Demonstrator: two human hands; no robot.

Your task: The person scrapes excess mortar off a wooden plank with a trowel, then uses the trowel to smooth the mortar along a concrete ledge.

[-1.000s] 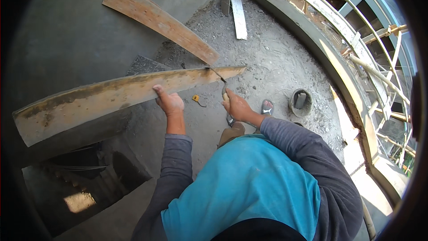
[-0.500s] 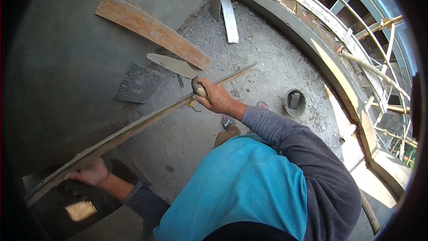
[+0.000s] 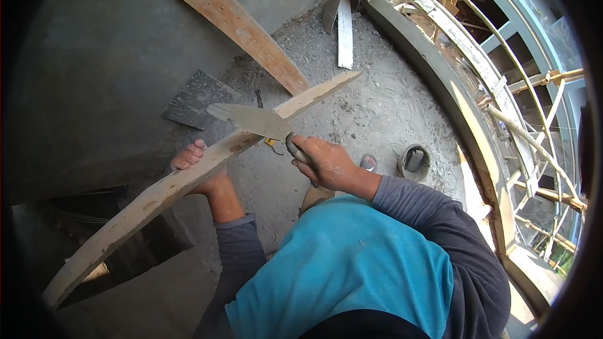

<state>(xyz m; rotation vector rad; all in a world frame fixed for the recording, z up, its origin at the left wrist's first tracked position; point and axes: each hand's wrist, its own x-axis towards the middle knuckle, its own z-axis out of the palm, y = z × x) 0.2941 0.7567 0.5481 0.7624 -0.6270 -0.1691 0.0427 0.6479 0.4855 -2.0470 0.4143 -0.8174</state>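
Left hand (image 3: 200, 172) wraps under long wooden plank (image 3: 188, 179) near mid-length, fingers curled over edge. Right hand (image 3: 326, 163) closed round trowel (image 3: 254, 120) handle, blade lying on plank just ahead of it. Plank: likely stiff, heavy, rough, mortar-crusted; grip near balance point. Trowel: light, rigid.

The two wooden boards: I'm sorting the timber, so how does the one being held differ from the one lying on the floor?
The long held board is pale, cement-crusted and slightly bowed; the floor plank is browner and straight. The held board is lifted by the left hand, with the trowel in the right hand against it; the floor plank lies untouched. Both are rough, worn timber.
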